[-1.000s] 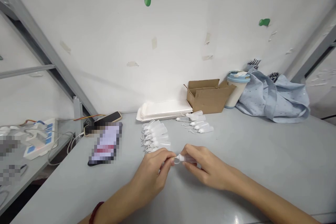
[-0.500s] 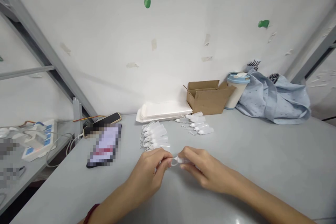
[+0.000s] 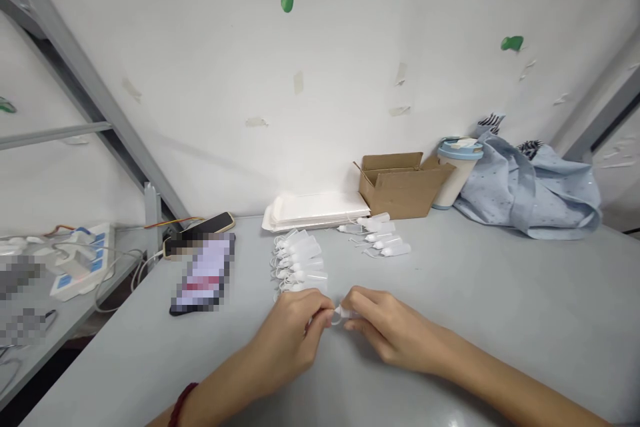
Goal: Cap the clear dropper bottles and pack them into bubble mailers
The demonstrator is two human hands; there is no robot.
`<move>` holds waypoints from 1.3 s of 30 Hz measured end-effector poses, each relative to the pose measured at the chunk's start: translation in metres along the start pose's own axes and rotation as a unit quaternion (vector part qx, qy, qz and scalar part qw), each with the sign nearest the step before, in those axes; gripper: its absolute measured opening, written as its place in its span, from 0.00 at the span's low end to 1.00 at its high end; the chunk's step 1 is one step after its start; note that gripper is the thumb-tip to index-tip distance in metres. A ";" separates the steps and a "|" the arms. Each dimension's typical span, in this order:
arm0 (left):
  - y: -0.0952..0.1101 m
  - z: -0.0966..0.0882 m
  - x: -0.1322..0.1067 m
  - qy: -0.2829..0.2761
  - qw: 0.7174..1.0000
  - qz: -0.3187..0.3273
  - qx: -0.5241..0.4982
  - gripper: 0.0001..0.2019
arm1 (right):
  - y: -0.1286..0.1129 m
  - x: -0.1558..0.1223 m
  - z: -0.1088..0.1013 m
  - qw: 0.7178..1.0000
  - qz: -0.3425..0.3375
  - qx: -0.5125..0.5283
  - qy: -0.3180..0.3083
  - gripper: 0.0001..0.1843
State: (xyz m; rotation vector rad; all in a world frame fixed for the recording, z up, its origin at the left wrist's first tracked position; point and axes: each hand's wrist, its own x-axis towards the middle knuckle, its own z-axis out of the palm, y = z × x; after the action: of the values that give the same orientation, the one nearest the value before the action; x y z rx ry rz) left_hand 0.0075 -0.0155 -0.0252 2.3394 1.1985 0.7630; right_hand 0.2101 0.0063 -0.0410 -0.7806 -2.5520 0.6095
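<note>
Small bottle [image 3: 344, 313], seemingly capped, mostly hidden between both hands.

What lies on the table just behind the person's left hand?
A row of small white bottles lies side by side on the grey table. The left hand covers the row's near end, so whether more lie there cannot be seen.

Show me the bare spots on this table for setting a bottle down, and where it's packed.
Widest bare patch: the table right of the right hand, up to the blue cloth. A smaller one lies between the phone and the left hand. Crowded: the bottle rows just beyond the small bottle both hands pinch, and the back edge with trays and box.
</note>
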 end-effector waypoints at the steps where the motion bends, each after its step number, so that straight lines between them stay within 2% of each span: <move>1: 0.001 -0.003 0.001 -0.007 1.000 -0.004 -0.002 0.11 | 0.001 0.000 0.000 1.000 -0.001 0.004 0.003 0.03; 7: 0.007 -0.024 0.006 -0.046 0.998 -0.032 -0.025 0.09 | 0.002 -0.001 -0.004 0.998 -0.014 0.043 0.046 0.08; 14: 0.000 -0.023 0.005 -0.028 0.999 -0.001 -0.034 0.09 | 0.002 0.001 -0.007 0.997 -0.030 0.028 0.062 0.08; 25: -0.005 -0.032 0.011 -0.032 0.998 -0.013 -0.054 0.09 | 0.003 0.005 -0.008 0.998 -0.030 0.023 0.057 0.11; 28: -0.010 -0.040 0.012 -0.018 0.997 -0.046 -0.060 0.08 | 0.013 0.005 -0.010 0.996 -0.031 -0.012 0.081 0.13; 31: -0.019 -0.054 0.015 0.031 0.990 -0.112 -0.077 0.08 | 0.030 0.004 -0.020 0.986 -0.012 -0.084 0.145 0.13; 34: -0.031 -0.065 0.018 0.066 0.979 -0.149 -0.119 0.09 | 0.048 0.004 -0.037 0.974 0.068 -0.128 0.172 0.11; 37: -0.042 -0.067 0.020 0.034 0.974 -0.180 -0.132 0.11 | 0.060 0.004 -0.055 0.967 0.131 -0.176 0.133 0.10; 39: -0.048 -0.065 0.021 0.064 0.974 -0.192 -0.103 0.10 | 0.067 0.002 -0.063 0.960 0.158 -0.204 0.106 0.09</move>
State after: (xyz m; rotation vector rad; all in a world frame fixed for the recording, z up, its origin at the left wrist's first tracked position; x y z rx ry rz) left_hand -0.0524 0.0350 0.0034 1.8385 1.4909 0.8584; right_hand 0.2678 0.0756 -0.0225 -1.3344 -2.3951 0.0720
